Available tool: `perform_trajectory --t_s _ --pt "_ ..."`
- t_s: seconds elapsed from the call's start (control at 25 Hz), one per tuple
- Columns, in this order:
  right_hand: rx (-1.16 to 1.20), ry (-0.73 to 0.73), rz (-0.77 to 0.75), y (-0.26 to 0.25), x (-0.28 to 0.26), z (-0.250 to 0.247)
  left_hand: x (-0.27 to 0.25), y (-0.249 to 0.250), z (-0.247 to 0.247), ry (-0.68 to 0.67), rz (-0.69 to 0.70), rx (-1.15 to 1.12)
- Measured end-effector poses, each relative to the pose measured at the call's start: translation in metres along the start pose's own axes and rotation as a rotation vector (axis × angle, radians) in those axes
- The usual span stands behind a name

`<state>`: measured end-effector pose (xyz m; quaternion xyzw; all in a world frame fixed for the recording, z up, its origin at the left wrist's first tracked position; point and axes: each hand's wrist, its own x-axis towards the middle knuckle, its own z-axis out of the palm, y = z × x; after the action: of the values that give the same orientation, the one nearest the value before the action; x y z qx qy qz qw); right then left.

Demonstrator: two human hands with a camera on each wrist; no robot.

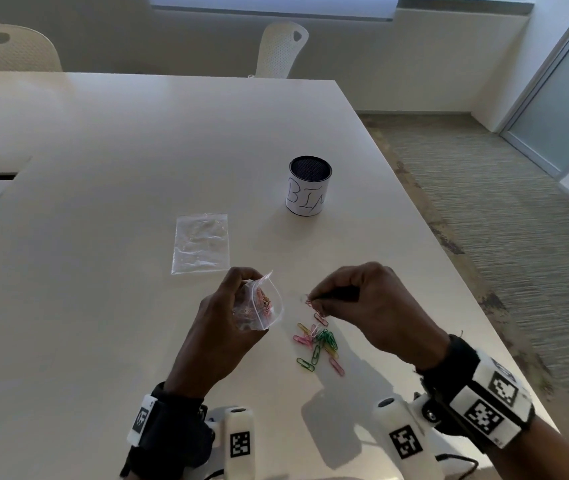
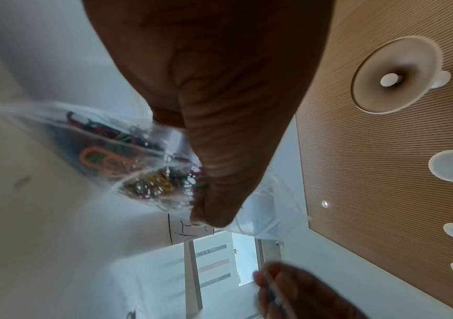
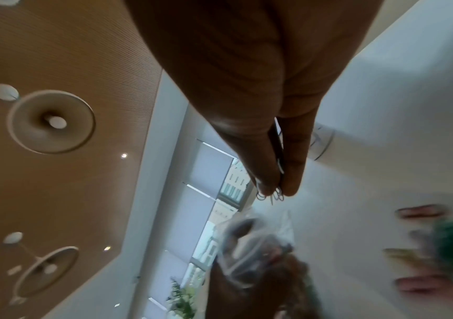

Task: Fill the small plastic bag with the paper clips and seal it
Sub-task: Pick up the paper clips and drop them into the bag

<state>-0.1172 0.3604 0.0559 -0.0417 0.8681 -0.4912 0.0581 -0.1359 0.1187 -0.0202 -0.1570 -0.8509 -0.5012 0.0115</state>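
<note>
My left hand (image 1: 231,306) grips a small clear plastic bag (image 1: 262,306) above the table, its mouth gaping toward the right. Coloured paper clips (image 2: 149,183) lie inside the bag (image 2: 127,155), pinched under my left thumb (image 2: 220,172). My right hand (image 1: 356,299) pinches a few paper clips (image 1: 311,301) between thumb and fingertips, just right of the bag's mouth; in the right wrist view the clips (image 3: 273,196) stick out below the fingertips (image 3: 291,183). A loose pile of green, pink and yellow paper clips (image 1: 319,344) lies on the table (image 1: 103,323) under my right hand.
A second flat clear bag (image 1: 201,244) lies on the table beyond my left hand. A black mesh cup (image 1: 309,185) with a white label stands farther back right. The table's right edge (image 1: 449,271) runs close to my right hand. Two white chairs (image 1: 281,50) stand behind.
</note>
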Motion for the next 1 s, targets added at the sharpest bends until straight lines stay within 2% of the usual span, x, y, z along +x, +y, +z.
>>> perform_trajectory --t_s 0.12,0.28,0.44,0.64,0.76,0.88,1.0 --pt "-0.058 -0.018 -0.16 -0.028 0.007 0.015 0.0 0.002 0.0 0.002 0.016 -0.005" --pt "-0.333 -0.076 -0.326 -0.042 0.024 0.051 -0.001 0.004 -0.001 0.001 -0.016 -0.026" --pt "-0.396 -0.151 -0.309 -0.049 0.033 0.07 -0.003 0.008 -0.003 0.021 -0.007 -0.075" --pt "-0.391 -0.178 -0.391 -0.066 0.029 0.065 -0.003 0.011 -0.009 0.137 0.043 -0.108" --pt "-0.428 -0.218 -0.397 -0.068 0.031 0.066 -0.003 0.011 -0.009 0.145 0.044 -0.102" --pt "-0.374 -0.175 -0.446 -0.074 0.03 0.056 -0.003 0.011 -0.008 0.135 0.021 -0.083" --pt "-0.304 0.011 -0.396 -0.067 0.029 0.024 -0.002 0.007 -0.007 0.137 0.032 -0.102"
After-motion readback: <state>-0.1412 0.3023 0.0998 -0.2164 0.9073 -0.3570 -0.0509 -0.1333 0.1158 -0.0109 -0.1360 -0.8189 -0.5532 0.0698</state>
